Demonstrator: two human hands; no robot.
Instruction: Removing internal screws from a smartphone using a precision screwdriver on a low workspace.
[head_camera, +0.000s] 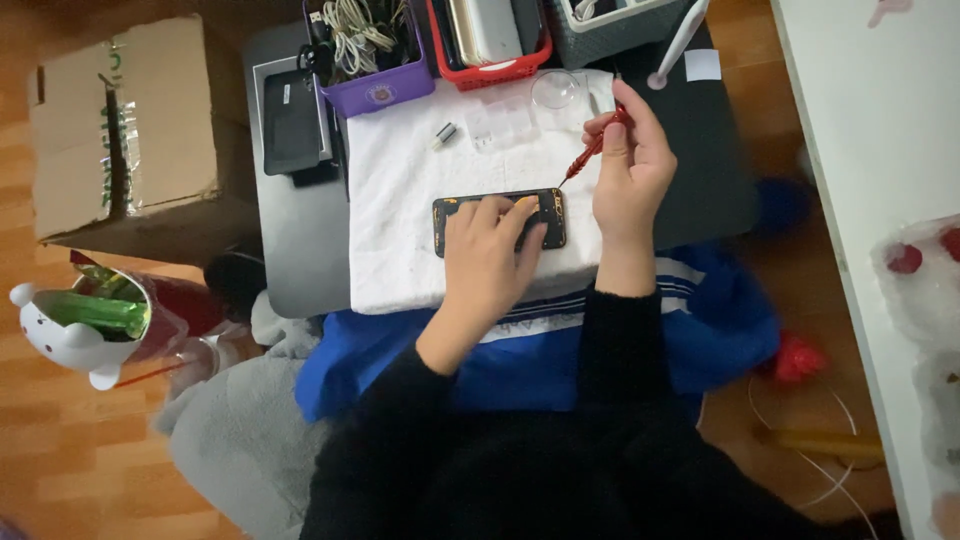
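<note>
Phone (455, 213), opened, lies on the white towel (400, 200) on the counter — my left hand (490, 250) presses flat to steady it, right hand (630, 165) pinching the red screwdriver (590, 155) at its corner.

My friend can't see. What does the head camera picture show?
A person's left hand presses down an opened phone on a white towel, while the right hand holds a red screwdriver to its corner. A purple basket of cables and a red basket sit behind.
</note>
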